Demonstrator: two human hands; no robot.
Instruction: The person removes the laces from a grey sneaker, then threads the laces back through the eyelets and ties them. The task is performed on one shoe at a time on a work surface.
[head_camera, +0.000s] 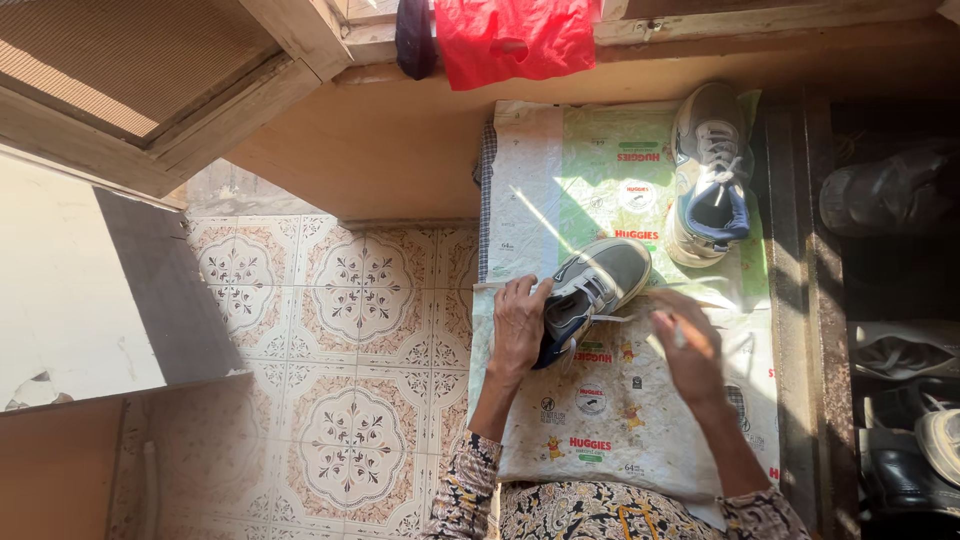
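A grey and white sneaker (600, 285) with a dark blue lining lies on a printed plastic sheet (580, 180). My left hand (520, 325) rests on the shoe's heel side and steadies it. My right hand (690, 345) is just to the right of the shoe, fingers pinched on a white lace end (625, 318) that runs from the shoe. A second matching sneaker (710, 175) stands farther away at the sheet's far right, untouched.
Patterned floor tiles (340, 340) lie to the left. A shelf at the right holds several more shoes (900, 350). A red cloth (515, 40) and a dark one hang from the wooden ledge above. A wooden shutter (140, 70) is at top left.
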